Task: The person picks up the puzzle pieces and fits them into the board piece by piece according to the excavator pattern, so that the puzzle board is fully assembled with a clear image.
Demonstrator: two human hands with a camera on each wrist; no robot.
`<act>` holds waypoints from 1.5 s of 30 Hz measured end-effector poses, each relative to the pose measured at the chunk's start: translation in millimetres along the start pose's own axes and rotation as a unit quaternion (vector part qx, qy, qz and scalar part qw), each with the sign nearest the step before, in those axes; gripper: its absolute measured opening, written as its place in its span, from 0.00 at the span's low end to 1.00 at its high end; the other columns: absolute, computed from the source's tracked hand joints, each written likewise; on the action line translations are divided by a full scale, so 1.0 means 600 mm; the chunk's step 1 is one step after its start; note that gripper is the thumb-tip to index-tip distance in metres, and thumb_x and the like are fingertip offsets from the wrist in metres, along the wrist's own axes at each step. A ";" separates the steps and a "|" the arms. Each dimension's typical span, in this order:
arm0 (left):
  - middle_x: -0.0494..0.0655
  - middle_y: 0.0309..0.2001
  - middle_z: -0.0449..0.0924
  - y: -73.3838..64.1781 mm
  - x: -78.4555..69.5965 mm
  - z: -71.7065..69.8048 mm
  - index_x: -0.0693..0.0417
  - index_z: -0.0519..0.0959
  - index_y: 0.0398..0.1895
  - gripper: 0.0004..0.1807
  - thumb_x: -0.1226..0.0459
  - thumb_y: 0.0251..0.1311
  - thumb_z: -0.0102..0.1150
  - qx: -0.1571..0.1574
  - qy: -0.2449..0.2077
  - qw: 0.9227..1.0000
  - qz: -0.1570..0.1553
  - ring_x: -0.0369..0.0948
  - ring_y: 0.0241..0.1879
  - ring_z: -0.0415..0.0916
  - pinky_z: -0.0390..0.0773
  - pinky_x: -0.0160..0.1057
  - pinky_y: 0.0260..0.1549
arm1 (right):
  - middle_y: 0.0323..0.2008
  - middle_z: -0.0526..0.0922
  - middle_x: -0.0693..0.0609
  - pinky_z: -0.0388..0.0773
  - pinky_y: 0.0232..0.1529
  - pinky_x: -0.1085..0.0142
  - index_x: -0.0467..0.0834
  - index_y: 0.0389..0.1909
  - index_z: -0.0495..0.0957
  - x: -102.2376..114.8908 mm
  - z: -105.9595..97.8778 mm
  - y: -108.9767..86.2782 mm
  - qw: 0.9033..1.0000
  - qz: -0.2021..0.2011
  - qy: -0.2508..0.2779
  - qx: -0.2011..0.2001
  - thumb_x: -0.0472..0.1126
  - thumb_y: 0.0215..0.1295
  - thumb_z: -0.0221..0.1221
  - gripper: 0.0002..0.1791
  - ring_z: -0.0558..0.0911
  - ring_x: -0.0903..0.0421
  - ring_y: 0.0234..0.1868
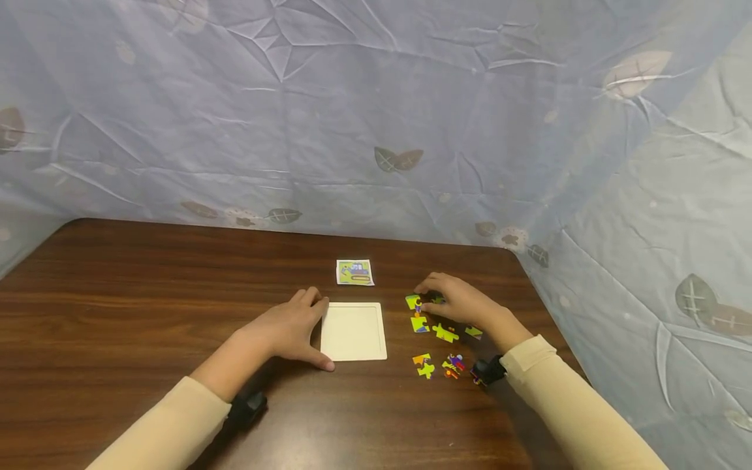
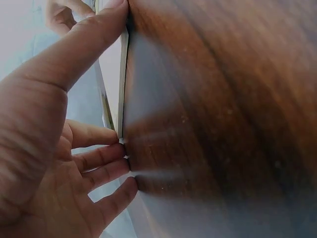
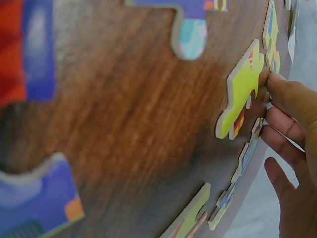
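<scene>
A shallow cream square puzzle tray (image 1: 354, 331) lies flat on the table. My left hand (image 1: 296, 329) holds its left side, the thumb at the near corner and the fingers at the far corner; in the left wrist view the index fingertip touches the tray's edge. To the right, my right hand (image 1: 464, 300) hovers low over loose puzzle pieces. Its thumb and index finger are apart beside a yellow-green puzzle piece (image 1: 412, 301); whether they touch it I cannot tell. The right wrist view shows the thumb (image 3: 280, 89) close to the pieces, with the index finger hidden.
Behind the tray lies a small picture card (image 1: 355, 272) with a blue vehicle on it. Several more pieces, among them a yellow-green one (image 1: 445, 333) and an orange-and-green one (image 1: 423, 365), lie on the brown table (image 1: 147, 294). A patterned cloth (image 1: 329, 117) hangs behind.
</scene>
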State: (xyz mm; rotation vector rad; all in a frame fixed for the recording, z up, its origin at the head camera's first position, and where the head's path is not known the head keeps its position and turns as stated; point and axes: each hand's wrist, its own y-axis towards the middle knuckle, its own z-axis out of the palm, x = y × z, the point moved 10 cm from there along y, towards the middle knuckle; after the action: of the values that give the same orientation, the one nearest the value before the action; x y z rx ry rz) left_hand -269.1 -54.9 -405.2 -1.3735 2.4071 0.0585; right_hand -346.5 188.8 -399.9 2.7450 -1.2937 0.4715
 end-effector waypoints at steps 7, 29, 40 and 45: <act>0.57 0.64 0.68 0.004 -0.001 -0.001 0.66 0.66 0.75 0.67 0.30 0.40 0.78 -0.004 0.008 1.000 -0.003 0.52 0.64 0.71 0.83 0.55 0.53 | 0.55 0.84 0.50 0.82 0.60 0.50 0.46 0.59 0.84 0.001 0.000 0.002 1.000 -0.001 -0.014 -0.005 0.48 0.74 0.64 0.18 0.85 0.49 0.56; 0.57 0.64 0.67 0.024 -0.013 0.008 0.67 0.65 0.75 0.67 0.30 0.42 0.77 0.001 0.001 1.000 0.009 0.53 0.66 0.70 0.84 0.55 0.52 | 0.41 0.83 0.49 0.83 0.48 0.57 0.40 0.44 0.84 0.036 -0.025 0.017 0.998 0.001 0.000 -0.063 0.44 0.69 0.69 0.11 0.82 0.54 0.42; 0.54 0.63 0.69 0.028 -0.017 0.007 0.66 0.67 0.74 0.66 0.30 0.41 0.77 -0.005 0.008 1.000 0.006 0.51 0.66 0.70 0.84 0.55 0.51 | 0.50 0.84 0.47 0.84 0.58 0.58 0.39 0.51 0.84 0.169 0.008 0.044 0.998 -0.063 -0.008 0.007 0.44 0.72 0.65 0.15 0.86 0.50 0.53; 0.54 0.63 0.69 0.028 -0.019 0.007 0.67 0.67 0.75 0.66 0.30 0.41 0.77 -0.005 0.014 1.000 0.005 0.51 0.67 0.70 0.84 0.55 0.52 | 0.48 0.84 0.48 0.84 0.56 0.60 0.39 0.50 0.84 0.200 0.030 0.055 0.995 -0.088 -0.038 0.004 0.44 0.72 0.65 0.14 0.84 0.53 0.49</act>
State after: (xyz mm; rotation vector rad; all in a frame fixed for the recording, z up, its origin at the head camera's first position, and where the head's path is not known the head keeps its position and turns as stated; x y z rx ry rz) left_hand -276.7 -36.0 -408.0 -1.3753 2.4402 0.0552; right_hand -295.3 75.0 -382.6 2.8764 -1.0531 0.3614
